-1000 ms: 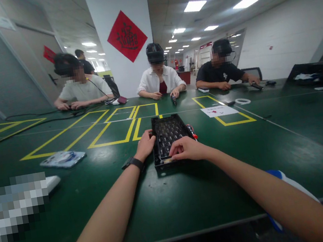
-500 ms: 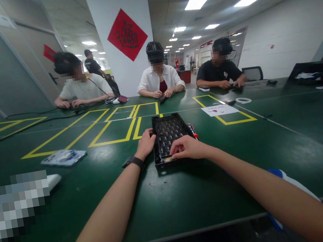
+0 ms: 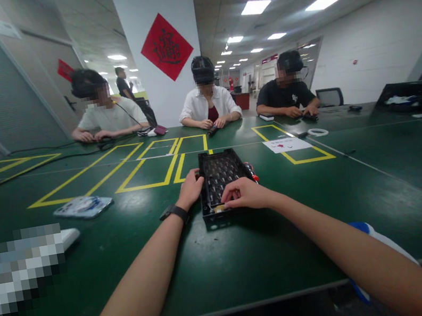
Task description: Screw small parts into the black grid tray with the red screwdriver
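A black rectangular case (image 3: pixel 206 202) lies on the green table, its long side pointing away from me. Rows of small shiny parts fill its inside. My left hand (image 3: pixel 192 189) grips the case's left wall, fingers curled over the edge. Over the near end, my right hand (image 3: pixel 246 193) is closed in a pinch, its fingertips down inside the case. Beside those fingertips shows a small yellowish piece (image 3: pixel 218 209); whether they hold it is not clear. Partly hidden behind the case's right side is a thing with red and shiny parts (image 3: pixel 253 172).
A phone-like slab with a patterned back (image 3: pixel 82 207) lies to the left. Yellow tape outlines (image 3: pixel 143 185) mark the table. A printed sheet (image 3: pixel 288 145) and a white ring (image 3: pixel 317 132) lie to the right. Three people sit across the table, hands on small objects.
My right fingertips have shifted very slightly at the near end of the case, and more of the yellowish piece shows. My left hand stays put. A person in the background has turned.
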`<state>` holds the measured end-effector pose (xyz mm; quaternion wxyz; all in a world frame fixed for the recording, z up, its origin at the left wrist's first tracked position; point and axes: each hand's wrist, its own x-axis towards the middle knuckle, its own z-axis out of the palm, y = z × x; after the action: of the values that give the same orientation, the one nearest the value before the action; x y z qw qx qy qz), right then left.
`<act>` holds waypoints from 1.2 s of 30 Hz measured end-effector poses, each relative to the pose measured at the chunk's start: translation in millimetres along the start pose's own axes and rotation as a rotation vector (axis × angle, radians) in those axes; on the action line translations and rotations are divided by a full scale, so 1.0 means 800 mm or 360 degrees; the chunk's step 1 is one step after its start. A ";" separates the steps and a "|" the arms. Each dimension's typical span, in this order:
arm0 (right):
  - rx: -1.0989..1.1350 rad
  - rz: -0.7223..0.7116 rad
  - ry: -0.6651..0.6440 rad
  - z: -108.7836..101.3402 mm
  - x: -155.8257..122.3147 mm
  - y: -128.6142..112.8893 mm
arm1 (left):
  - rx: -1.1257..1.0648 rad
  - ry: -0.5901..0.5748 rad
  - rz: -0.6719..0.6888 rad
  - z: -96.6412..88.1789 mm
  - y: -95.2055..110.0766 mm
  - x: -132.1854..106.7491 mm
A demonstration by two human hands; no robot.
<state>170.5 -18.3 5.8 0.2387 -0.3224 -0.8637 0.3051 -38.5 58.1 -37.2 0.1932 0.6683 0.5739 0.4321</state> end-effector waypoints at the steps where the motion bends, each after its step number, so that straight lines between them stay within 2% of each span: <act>1: 0.0000 -0.0003 0.0003 0.000 0.000 0.000 | -0.0003 0.0002 -0.0001 -0.001 0.001 -0.001; 22: 0.0002 -0.0002 0.0008 0.000 -0.001 0.001 | 0.0004 -0.0005 0.0002 0.000 -0.001 0.001; 36: -0.0051 -0.0001 0.0019 0.000 0.000 -0.003 | 0.0005 0.0021 0.0016 0.006 -0.015 0.008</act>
<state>169.5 -19.9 7.7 0.2387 -0.3276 -0.8672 0.2892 -41.9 68.2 -46.6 0.1862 0.6686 0.5725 0.4365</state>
